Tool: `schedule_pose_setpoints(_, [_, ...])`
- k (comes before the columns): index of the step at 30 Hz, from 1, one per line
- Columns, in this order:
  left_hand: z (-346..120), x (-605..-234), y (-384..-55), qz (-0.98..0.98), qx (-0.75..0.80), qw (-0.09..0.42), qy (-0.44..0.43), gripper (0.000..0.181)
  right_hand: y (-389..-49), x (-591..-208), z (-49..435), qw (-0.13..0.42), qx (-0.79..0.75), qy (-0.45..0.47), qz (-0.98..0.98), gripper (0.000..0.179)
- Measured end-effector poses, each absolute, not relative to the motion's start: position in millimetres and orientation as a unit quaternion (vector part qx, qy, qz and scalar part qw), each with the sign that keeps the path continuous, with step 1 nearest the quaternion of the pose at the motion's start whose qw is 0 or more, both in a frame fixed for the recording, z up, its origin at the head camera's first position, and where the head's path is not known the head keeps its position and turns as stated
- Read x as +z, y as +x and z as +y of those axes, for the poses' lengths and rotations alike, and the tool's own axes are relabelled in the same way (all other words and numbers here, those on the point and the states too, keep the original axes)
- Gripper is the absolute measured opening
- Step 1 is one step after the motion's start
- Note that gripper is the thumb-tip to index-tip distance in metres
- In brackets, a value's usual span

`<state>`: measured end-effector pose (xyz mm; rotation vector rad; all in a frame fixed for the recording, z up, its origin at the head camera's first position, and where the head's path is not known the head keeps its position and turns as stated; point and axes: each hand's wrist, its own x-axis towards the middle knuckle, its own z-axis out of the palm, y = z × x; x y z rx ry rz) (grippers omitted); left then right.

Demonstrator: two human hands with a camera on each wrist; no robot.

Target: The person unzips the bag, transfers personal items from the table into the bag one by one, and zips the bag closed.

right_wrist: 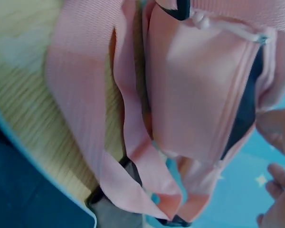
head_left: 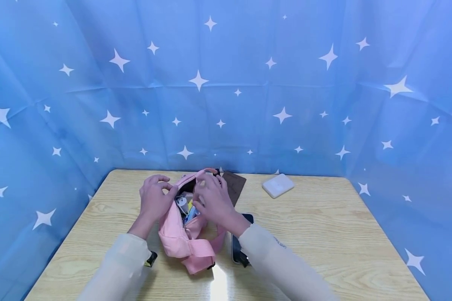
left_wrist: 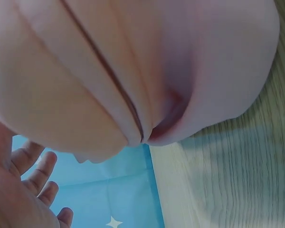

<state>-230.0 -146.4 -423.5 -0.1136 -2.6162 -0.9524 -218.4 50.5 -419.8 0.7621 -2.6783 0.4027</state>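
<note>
A pink bag (head_left: 172, 225) with a wide strap (head_left: 201, 249) stands on the table with its zipped top parted. Inside, a white object (head_left: 182, 205), a bit of yellow and a blue packet (head_left: 192, 214) show. My left hand (head_left: 153, 200) pinches the left rim between thumb and forefinger; its other fingers (left_wrist: 40, 178) spread beyond the bag in the left wrist view. My right hand (head_left: 215, 200) reaches over the opening from the right, fingers bent at the far rim. In the right wrist view, a fingertip (right_wrist: 270, 126) meets the rim beside the dark opening.
Behind my right hand lies a flat dark brown item (head_left: 235, 186). A black phone (head_left: 236, 246) is partly under my right forearm. Farther right sits a white rounded block (head_left: 278, 185). A small black and yellow item (head_left: 151, 259) lies by my left sleeve. A blue starry curtain (head_left: 226, 125) surrounds the table.
</note>
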Motion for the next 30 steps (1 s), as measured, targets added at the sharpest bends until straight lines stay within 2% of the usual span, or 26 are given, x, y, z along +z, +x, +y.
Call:
schedule_pose_setpoints(4, [-148, -420, -230, -0.926, -0.332, 0.175, -0.041, 0.027, -199, -421, 58, 0.151, 0.146, 0.361, -0.908, 0.012])
schedule_pose_setpoints(7, [-148, -418, -231, -0.927, -0.329, 0.171, -0.049, 0.027, -190, -428, 59, 0.133, 0.143, 0.399, -0.896, 0.017])
schedule_pose_setpoints(12, [-145, -419, -233, -0.932, -0.319, 0.16, -0.06, 0.027, -183, -441, 52, 0.153, 0.122, 0.39, -0.9, 0.019])
schedule_pose_setpoints(18, [-143, -419, -232, -0.936, -0.309, 0.153, -0.062, 0.026, -176, -452, 40, 0.2, 0.123, 0.388, -0.891, 0.008])
schedule_pose_setpoints(23, [-142, -419, -231, -0.938, -0.308, 0.147, -0.06, 0.026, -174, -457, 36, 0.233, 0.131, 0.396, -0.879, 0.006])
schedule_pose_setpoints(30, [-141, -416, -239, -0.935, -0.317, 0.151, -0.048, 0.028, -183, -452, 40, 0.265, 0.162, 0.34, -0.888, 0.004])
